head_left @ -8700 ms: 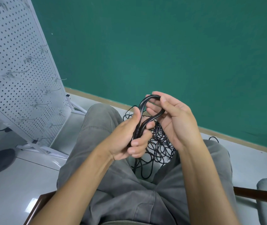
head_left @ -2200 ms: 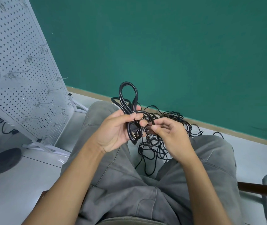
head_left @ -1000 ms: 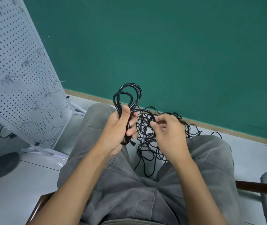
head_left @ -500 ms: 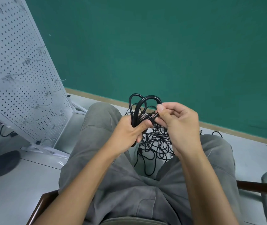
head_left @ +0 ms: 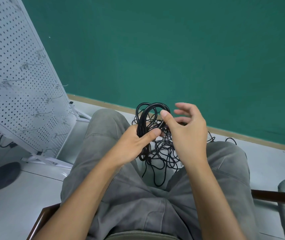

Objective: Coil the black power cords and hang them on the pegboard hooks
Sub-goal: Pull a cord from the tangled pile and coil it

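Over lap: my left hand (head_left: 134, 144) grips coiled cord (head_left: 148, 116), thumb clamped across loops. My right hand (head_left: 186, 134) beside coil, fingers spread, holding nothing. Beyond knees, tangled cords (head_left: 164, 151) on floor. Pegboard (head_left: 17, 80) far left, leaning, floor gap between.

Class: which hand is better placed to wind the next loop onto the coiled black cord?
Right hand: its fingers are spread, free beside the coiled black power cord, which the left hand already grips.
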{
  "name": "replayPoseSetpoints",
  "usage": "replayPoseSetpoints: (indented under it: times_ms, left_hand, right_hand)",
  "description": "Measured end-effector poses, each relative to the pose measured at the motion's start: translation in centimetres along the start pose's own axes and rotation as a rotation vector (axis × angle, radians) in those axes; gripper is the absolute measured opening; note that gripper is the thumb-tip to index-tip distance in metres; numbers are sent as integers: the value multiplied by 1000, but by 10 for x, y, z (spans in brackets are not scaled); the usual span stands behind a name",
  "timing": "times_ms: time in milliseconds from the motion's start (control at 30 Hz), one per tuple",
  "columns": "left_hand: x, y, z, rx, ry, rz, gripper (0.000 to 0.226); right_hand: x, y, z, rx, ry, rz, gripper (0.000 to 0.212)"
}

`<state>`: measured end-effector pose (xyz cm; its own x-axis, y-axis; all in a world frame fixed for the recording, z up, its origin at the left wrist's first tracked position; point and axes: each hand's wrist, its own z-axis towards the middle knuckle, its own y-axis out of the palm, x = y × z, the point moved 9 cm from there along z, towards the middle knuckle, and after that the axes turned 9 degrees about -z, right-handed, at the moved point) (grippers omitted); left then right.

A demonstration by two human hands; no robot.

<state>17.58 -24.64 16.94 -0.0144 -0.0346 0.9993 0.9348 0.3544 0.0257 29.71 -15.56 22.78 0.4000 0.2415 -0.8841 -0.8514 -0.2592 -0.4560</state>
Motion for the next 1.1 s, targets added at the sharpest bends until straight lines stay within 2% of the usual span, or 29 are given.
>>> replayPoseSetpoints:
  times_ms: [133,200,267,333,400,500,633,767,900,933,1033,1100]
  left_hand:
    - [4,12,-5,-64,14,-217,27]
    - [1,16,-4,-57,-20,-309,41]
    - [1,10,-2,-5,-16,-395,50]
    - [6,1,-2,54,12,-562,44]
    - [9,-11,1,119,35,-741,36]
    - [10,-31,2,249,53,-866,31]
    - [9,-48,1,361,78,-937,28]
    - [2,-67,0,487,102,-869,30]
    - [-7,-83,-3,615,90,-599,30]
    - [-8,-84,-3,632,84,-526,30]
    - [-8,-77,0,571,88,-332,32]
    - [-7,-65,1,485,59,-293,32]
  right_hand:
    - [-2,27,-7,-307,18,100,38]
    - [-2,36,-10,-397,27,186,50]
    - [5,44,-13,-502,60,266,61]
    - [20,57,-20,-643,126,285,75]
    - [31,71,-33,-787,168,212,84]
    - [36,85,-48,-919,158,77,93]
    - [35,83,-52,-951,128,-102,86]
    - [32,77,-51,-959,91,-183,76]
    - [16,71,-47,-891,-97,-199,21]
    - [10,70,-47,-882,-140,-198,14]
    - [-4,64,-45,-833,-222,-224,27]
    - [-13,59,-42,-804,-278,-256,30]
